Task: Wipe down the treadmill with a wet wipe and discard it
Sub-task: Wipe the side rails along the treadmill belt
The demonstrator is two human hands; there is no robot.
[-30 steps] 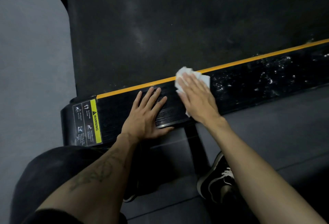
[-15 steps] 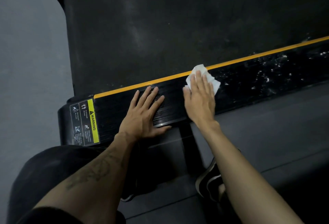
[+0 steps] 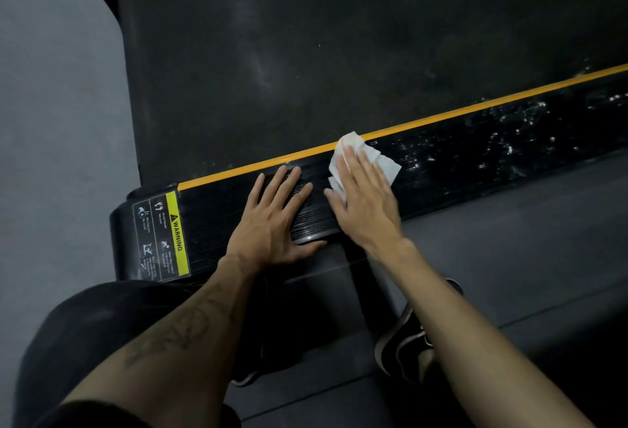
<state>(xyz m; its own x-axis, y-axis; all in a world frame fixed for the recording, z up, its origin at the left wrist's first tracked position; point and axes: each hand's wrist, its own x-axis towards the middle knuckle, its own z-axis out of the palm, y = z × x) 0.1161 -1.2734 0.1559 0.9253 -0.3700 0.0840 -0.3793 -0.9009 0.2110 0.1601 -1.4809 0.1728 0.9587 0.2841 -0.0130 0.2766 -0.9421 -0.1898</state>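
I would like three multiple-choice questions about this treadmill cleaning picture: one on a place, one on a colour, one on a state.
1. Where does the wet wipe lie?
A. on the floor
B. on the side rail
C. on the shoe

2. What colour is the stripe along the belt?
A. yellow-orange
B. red
C. blue

3. How is the left hand?
A. fist
B. flat, fingers spread
C. gripping the wipe

Answers: 1 B, the right hand presses it onto the rail. 2 A, the line is plainly yellow-orange. 3 B, the palm rests on the rail, holding nothing.

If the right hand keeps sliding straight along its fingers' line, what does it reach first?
The right hand, pressing the wet wipe flat on the side rail, points up-left; it would likely cross the yellow stripe first, then the belt.
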